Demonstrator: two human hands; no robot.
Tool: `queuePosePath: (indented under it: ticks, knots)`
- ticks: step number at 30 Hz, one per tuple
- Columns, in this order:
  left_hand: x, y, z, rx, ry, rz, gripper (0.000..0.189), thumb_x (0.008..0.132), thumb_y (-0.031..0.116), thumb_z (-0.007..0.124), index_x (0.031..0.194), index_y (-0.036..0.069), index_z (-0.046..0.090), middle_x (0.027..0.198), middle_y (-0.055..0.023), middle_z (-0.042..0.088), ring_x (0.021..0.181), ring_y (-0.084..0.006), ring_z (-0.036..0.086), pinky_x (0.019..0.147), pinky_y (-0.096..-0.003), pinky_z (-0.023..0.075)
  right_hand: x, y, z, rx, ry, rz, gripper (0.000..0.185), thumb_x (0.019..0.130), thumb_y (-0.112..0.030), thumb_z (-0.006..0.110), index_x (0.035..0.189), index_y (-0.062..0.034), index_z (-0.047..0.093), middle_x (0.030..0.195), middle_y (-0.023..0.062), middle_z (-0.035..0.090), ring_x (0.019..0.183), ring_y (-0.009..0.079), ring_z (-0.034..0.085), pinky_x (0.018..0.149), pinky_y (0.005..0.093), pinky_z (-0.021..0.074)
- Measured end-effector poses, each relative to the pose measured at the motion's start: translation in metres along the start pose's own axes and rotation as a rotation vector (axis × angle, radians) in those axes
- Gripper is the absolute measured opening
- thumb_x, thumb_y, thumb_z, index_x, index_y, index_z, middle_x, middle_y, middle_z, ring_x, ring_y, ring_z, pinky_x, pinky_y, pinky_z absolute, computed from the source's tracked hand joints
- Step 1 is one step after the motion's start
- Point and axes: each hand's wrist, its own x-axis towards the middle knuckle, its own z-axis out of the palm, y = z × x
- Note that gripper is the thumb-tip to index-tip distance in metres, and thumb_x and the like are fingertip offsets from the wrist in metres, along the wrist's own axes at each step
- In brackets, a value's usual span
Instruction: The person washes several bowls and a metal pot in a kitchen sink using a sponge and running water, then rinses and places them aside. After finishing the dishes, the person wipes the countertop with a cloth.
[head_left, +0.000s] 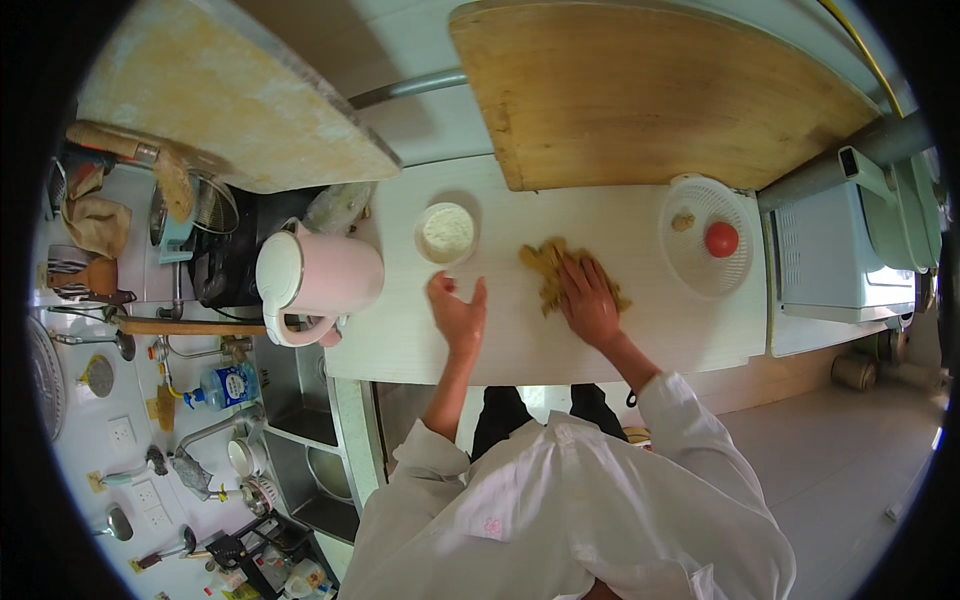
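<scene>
My right hand (587, 298) lies palm down on a crumpled yellow-brown cloth (553, 259), pressing it against the white tabletop (510, 352). Parts of the cloth stick out around the fingers, and the palm hides the rest. Over the table to the left, my left hand (458, 311) has its thumb and fingers apart with nothing between them. Just beyond its fingertips stands a small bowl of white powder (448, 231), which looks like flour. A pink electric kettle (341, 274) is farther left, its handle towards me.
At the right, a white plastic colander (705, 281) holds a tomato (721, 239) and a small ginger-like piece (682, 222). Wooden boards (652, 97) lean at the back. A steel sink (300, 397) lies to the left, and a white appliance (840, 247) stands at the right.
</scene>
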Motion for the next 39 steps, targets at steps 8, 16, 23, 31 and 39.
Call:
queuePosePath:
  ticks: [8, 16, 23, 31, 39]
  knots:
    - [0.081, 0.0, -0.027, 0.25, -0.056, 0.268, 0.118, 0.054, 0.035, 0.086, 0.144, 0.005, 0.015, 0.14, -0.0299, 0.021, 0.127, -0.0424, 0.028, 0.103, -0.0554, 0.0249, 0.055, -0.041, 0.034, -0.061, 0.071, 0.141, 0.048, 0.081, -0.007, 0.057, 0.127, -0.0035, 0.049, 0.134, 0.0161, 0.043, 0.122, 0.0407, 0.039, 0.105, 0.0486, 0.0314]
    - [0.103, -0.024, -0.015, 0.114, -0.185, 0.422, 0.117, 0.057, 0.038, 0.082, 0.145, 0.004, 0.014, 0.136, -0.024, 0.033, 0.123, -0.0387, 0.036, 0.102, -0.0573, 0.0234, -0.019, -0.102, 0.017, -0.045, -0.038, 0.219, 0.05, 0.075, -0.003, 0.058, 0.124, -0.013, 0.055, 0.134, 0.0158, 0.044, 0.123, 0.0428, 0.039, 0.105, 0.0506, 0.032]
    - [0.047, -0.043, -0.078, 0.092, -0.167, 0.411, 0.111, 0.056, 0.033, 0.082, 0.142, 0.001, 0.018, 0.131, -0.0221, 0.035, 0.117, -0.0394, 0.038, 0.098, -0.0529, 0.0279, 0.129, -0.081, 0.075, -0.059, 0.033, -0.083, 0.047, 0.074, -0.003, 0.058, 0.121, -0.0113, 0.056, 0.13, 0.0129, 0.048, 0.119, 0.0384, 0.044, 0.105, 0.0483, 0.0325]
    - [0.008, -0.041, -0.122, 0.062, -0.101, 0.344, 0.111, 0.054, 0.027, 0.084, 0.139, -0.001, 0.019, 0.131, -0.0236, 0.033, 0.113, -0.0423, 0.037, 0.094, -0.0526, 0.0325, 0.244, -0.119, 0.123, 0.019, 0.057, -0.089, 0.045, 0.076, -0.006, 0.056, 0.12, -0.0143, 0.057, 0.13, 0.0091, 0.049, 0.125, 0.0334, 0.04, 0.108, 0.0442, 0.0302]
    - [-0.002, -0.037, -0.153, -0.015, -0.061, 0.378, 0.116, 0.056, 0.032, 0.086, 0.141, -0.003, 0.015, 0.138, -0.0261, 0.027, 0.123, -0.0431, 0.032, 0.098, -0.0535, 0.0318, 0.019, -0.176, 0.07, 0.323, -0.207, -0.303, 0.04, 0.076, -0.017, 0.061, 0.115, -0.0074, 0.061, 0.13, 0.0108, 0.049, 0.126, 0.034, 0.041, 0.109, 0.048, 0.0306]
